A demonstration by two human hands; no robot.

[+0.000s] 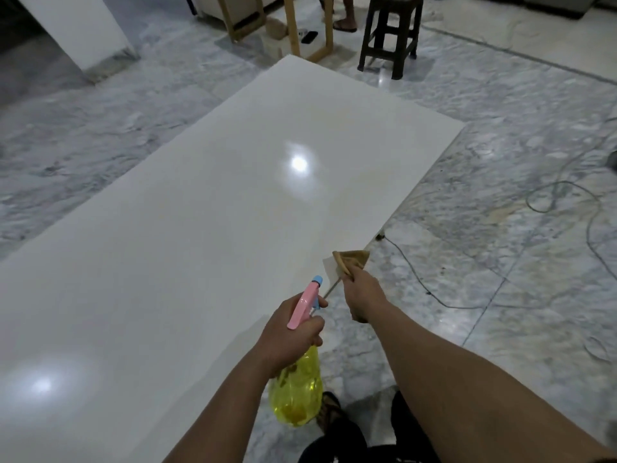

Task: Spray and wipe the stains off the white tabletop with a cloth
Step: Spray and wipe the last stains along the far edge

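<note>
The large glossy white tabletop (207, 208) is lying across the middle of the frame, from the lower left to the upper centre, and two lamp reflections are shining on it. I cannot make out clear stains; only a faint yellowish tint is showing near the centre.

In the lower centre, the left hand (287, 332) is gripping the neck of a yellow transparent plastic spray bottle with a pink trigger head and blue nozzle (298, 385), fingers curled around it. The nozzle is pointing toward the right edge of the tabletop.

A little more to the right, the right hand (362, 294) is pinching a small tan folded cloth (354, 259) and holding it at the tabletop's right edge.

The risk, I think, is this: the nozzle is aiming close to the edge, so spray may be landing on the grey marble floor (500, 162) and on the thin cable (420, 279) lying there, making the floor slippery.
</note>
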